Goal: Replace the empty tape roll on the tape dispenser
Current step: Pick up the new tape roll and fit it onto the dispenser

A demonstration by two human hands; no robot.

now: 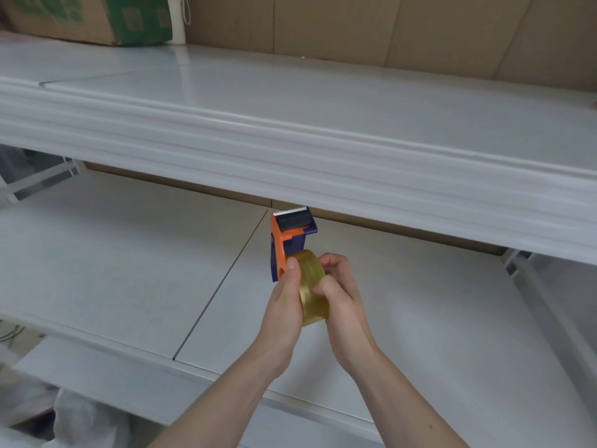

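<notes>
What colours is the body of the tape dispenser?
Orange and dark blue-purple; the tape dispenser shows best in the head view.

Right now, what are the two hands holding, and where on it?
Both hold the tape dispenser with its yellowish clear tape roll: left hand around the orange and purple dispenser handle, right hand on the roll's rim.

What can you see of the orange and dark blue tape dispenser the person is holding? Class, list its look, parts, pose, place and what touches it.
The orange and dark blue plastic tape dispenser is held above the lower white shelf, its head pointing away from the person. At its far end sit a serrated metal cutting blade and a black roller. An orange side plate runs down to the yellowish clear tape roll at its near end. The left hand grips the orange side; the right hand clasps the roll. Its handle is hidden.
</notes>
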